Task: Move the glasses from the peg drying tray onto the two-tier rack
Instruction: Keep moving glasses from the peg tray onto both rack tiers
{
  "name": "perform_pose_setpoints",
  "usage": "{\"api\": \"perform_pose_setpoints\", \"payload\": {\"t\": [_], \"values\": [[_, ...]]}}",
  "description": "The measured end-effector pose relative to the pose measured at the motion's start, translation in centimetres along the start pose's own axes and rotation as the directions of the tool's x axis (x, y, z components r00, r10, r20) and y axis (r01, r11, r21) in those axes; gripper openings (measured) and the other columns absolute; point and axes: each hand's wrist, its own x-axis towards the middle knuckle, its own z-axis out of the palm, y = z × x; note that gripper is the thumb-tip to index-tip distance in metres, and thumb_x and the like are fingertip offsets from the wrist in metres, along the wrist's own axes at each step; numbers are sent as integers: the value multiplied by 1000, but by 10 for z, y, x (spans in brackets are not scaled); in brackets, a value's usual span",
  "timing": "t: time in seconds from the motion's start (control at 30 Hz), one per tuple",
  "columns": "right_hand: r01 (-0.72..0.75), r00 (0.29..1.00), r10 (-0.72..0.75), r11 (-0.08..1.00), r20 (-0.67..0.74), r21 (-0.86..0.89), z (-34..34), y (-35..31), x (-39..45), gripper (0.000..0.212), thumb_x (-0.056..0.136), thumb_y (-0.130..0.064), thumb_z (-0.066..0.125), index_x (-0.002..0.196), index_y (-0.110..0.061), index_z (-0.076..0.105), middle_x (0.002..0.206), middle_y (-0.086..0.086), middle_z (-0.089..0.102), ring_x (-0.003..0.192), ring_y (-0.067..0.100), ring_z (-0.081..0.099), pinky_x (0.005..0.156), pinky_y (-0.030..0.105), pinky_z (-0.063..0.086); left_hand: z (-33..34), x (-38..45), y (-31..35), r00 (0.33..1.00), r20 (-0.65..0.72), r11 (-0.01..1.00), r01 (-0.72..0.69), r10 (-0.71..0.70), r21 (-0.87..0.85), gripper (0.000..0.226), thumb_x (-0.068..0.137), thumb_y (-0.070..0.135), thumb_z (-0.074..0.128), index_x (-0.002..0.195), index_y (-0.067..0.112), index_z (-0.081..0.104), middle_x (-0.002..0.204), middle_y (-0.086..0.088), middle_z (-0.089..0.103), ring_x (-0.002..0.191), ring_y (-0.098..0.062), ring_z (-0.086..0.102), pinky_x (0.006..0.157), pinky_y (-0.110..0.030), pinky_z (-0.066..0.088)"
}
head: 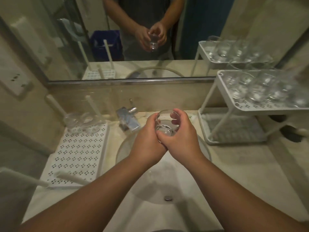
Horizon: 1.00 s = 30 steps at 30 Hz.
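Over the sink I hold one clear glass upright between both hands. My left hand wraps its left side and my right hand curls round its right side and rim. The white peg drying tray lies at the left, with two upturned glasses at its far end by the pegs. The white two-tier rack stands at the right; several glasses fill its top tier. Its lower tier shows no glasses.
A chrome tap sits behind the basin, just left of my hands. A mirror runs along the back wall. A dark object lies on the counter right of the rack. A wall socket is at the far left.
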Motion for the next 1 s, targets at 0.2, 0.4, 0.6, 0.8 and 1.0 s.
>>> {"api": "perform_pose_setpoints", "payload": {"t": [0.2,0.4,0.6,0.8,1.0], "values": [[-81,991,80,997,-104,-5,-64,49,5,84,66,-34,84,138,-30,42,128,-14,55,111,2,51,93,22,45,74,17,28,992,102,992,-83,73,98,84,66,41,63,145,25,38,122,13,50,118,-6,48,85,-8,33],[-160,978,154,986,-137,-34,-127,97,9,84,67,-30,85,139,-27,42,131,-9,56,116,4,51,95,21,42,144,25,51,977,186,973,-137,102,184,75,76,26,70,144,23,39,120,9,52,117,-11,45,85,-13,36],[-224,964,208,971,-163,-82,-174,141,16,82,69,-32,82,139,-30,41,137,-7,54,124,7,49,92,19,40,199,26,68,967,240,980,-121,81,157,69,76,32,71,137,39,39,104,33,55,102,-2,57,69,0,36],[-232,966,215,965,-147,-118,-195,168,37,83,69,-31,81,141,-28,39,139,-5,51,126,11,48,95,23,42,233,40,71,963,270,979,-73,19,192,76,82,32,69,148,29,33,127,12,56,116,-13,58,84,-19,39],[-224,969,202,960,-141,-168,-204,187,67,84,69,-23,83,141,-18,40,138,3,47,125,17,48,90,21,37,239,50,65,961,268,959,-7,-72,284,68,84,39,69,145,30,39,131,2,53,112,-12,57,93,-24,44]]}}
